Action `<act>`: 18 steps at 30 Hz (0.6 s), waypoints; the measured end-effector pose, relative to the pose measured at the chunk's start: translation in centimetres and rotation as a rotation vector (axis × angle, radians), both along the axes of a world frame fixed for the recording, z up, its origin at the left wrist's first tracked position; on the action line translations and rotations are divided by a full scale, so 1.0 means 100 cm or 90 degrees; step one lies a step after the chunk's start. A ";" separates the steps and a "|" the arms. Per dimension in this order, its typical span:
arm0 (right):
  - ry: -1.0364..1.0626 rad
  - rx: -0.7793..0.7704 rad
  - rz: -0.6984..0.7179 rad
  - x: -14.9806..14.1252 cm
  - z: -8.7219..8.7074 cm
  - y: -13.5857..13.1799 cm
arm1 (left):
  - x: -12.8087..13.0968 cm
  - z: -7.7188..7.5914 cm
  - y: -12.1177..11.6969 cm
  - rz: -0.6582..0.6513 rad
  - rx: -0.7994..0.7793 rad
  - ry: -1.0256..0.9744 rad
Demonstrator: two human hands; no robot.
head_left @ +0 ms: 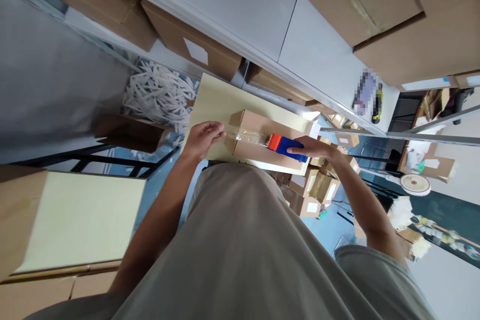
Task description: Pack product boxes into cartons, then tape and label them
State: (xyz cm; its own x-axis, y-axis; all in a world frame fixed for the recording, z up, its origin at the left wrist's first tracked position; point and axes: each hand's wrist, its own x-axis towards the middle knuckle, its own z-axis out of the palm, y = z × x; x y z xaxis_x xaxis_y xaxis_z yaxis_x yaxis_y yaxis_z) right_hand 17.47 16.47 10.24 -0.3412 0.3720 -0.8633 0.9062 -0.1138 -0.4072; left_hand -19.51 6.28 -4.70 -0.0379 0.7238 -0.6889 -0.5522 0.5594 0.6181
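A cardboard box [258, 132] lies on a pale yellow board [213, 92] in front of my body. Along its top runs a strip of clear packing tape [249, 136], which reaches past the box's left edge towards my left hand [205, 139]. The thumb and fingers of that hand are pinched on the tape's loose end. My right hand [312, 147] is wrapped round a blue and red tape dispenser [287, 147], held low over the right half of the box. The dispenser's orange-red front meets the tape on the box top.
Behind the board, a grey shelf [247, 15] carries large cartons [356, 0] and a yellow-black cutter [377, 104]. White strips [157, 92] are heaped at the left, near an open carton [131, 132]. Several boxes [315, 185] stand at the right below the board.
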 end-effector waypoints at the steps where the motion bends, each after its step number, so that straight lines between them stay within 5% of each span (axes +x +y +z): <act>1: -0.002 -0.003 -0.002 0.000 0.001 -0.001 | 0.000 -0.006 0.000 -0.004 0.014 0.032; 10: -0.044 -0.024 -0.019 0.000 -0.002 -0.002 | 0.036 -0.068 0.008 -0.056 0.077 0.152; 14: -0.037 -0.042 -0.045 -0.003 -0.003 -0.005 | 0.054 -0.084 0.002 -0.090 0.138 0.259; 18: -0.035 -0.036 -0.056 -0.006 -0.003 -0.010 | 0.046 -0.087 -0.007 -0.105 0.173 0.460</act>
State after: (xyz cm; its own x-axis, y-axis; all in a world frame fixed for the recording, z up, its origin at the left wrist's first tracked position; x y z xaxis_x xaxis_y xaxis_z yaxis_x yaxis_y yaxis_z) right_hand 16.91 15.52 9.96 -0.2610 0.3491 -0.9000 0.9122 -0.2157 -0.3483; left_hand -14.90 5.59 -13.43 -0.2871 0.8984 -0.3324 0.1156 0.3769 0.9190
